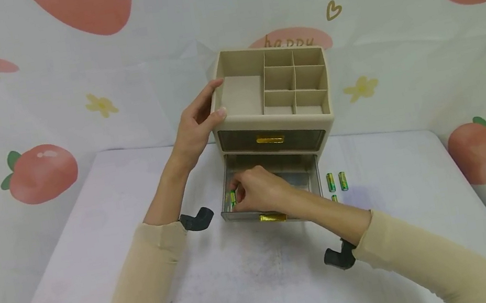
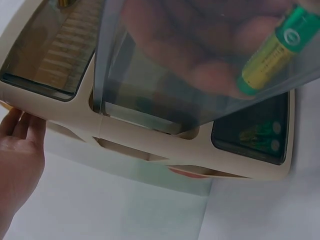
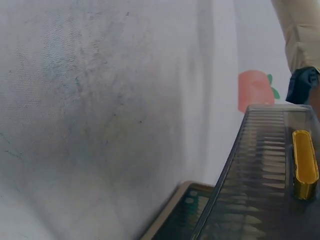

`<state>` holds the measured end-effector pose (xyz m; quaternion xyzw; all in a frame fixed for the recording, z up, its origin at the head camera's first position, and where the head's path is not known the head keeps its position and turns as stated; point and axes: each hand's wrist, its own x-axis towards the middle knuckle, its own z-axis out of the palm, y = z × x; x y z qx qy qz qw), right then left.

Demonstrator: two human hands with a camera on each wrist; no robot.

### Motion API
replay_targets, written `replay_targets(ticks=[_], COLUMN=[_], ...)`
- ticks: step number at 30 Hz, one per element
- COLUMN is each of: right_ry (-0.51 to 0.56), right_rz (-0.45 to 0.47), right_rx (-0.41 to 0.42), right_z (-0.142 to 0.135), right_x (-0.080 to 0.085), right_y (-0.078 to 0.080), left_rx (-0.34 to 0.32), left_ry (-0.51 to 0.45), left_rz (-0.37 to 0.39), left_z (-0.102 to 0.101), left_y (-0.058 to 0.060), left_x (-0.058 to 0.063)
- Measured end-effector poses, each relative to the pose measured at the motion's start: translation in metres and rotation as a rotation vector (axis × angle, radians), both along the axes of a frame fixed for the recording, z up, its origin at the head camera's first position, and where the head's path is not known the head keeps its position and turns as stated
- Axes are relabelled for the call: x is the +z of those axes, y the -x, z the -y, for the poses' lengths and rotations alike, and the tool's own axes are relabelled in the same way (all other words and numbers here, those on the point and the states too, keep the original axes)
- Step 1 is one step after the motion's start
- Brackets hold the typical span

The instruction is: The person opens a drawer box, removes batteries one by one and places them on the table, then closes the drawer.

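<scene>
A cream desk organizer stands at the back of the table with its lower clear drawer pulled out. My left hand grips the organizer's left side, thumb over the top front edge; in the left wrist view the fingers lie along the body. Inside the drawer, at its left end, my right hand pinches a green-and-yellow battery. Through the drawer's clear wall, the left wrist view shows this battery beside the fingertips. The right wrist view shows the drawer's gold handle, with the right hand out of sight.
Right of the drawer lie a green battery, another battery and a third, partly hidden battery. The upper drawer is closed. Open compartments top the organizer. A patterned cloth hangs behind.
</scene>
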<state>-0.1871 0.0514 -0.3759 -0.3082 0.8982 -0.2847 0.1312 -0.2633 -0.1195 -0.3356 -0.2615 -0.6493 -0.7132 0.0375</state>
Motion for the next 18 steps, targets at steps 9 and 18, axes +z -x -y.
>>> replay_targets(ticks=[9,18], right_ry=[0.086,0.171], right_rz=[0.042,0.115], right_rx=[0.029,-0.003], right_z=[-0.009,-0.028], right_x=[0.006,0.017], right_y=[-0.003,-0.005], left_rx=[0.017,0.036], left_ry=[0.01,0.029], left_rz=[-0.025,-0.038], left_z=[0.0,0.001], left_y=[0.0,0.0], left_x=[0.0,0.0])
